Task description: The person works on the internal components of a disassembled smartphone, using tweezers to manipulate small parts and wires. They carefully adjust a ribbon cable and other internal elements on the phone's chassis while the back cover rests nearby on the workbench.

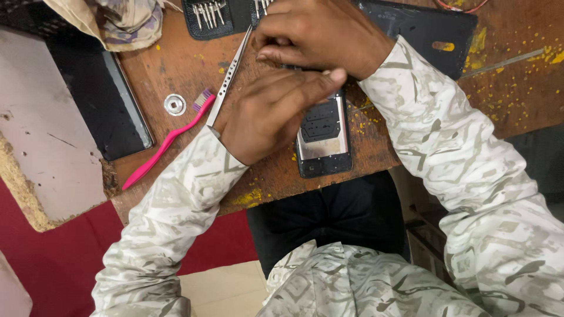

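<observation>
Hands: left hand (pixel 267 114) and right hand (pixel 320 35) are pressed on opened phone (pixel 323 138).
Risk: tweezers (pixel 228 79) at 10 o'clock could be knocked.

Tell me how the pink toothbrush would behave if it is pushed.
The pink toothbrush looks light, so it would probably slide easily on the wooden table. Its long thin handle may pivot if pushed at one end. Lying flat, it seems unlikely to roll.

A flat black rectangular glass screen panel (pixel 108 103) lies dark at the wooden table's left side. Another dark rectangular panel (pixel 423 29) lies at the top right. No packages, labels or signs show.
</observation>
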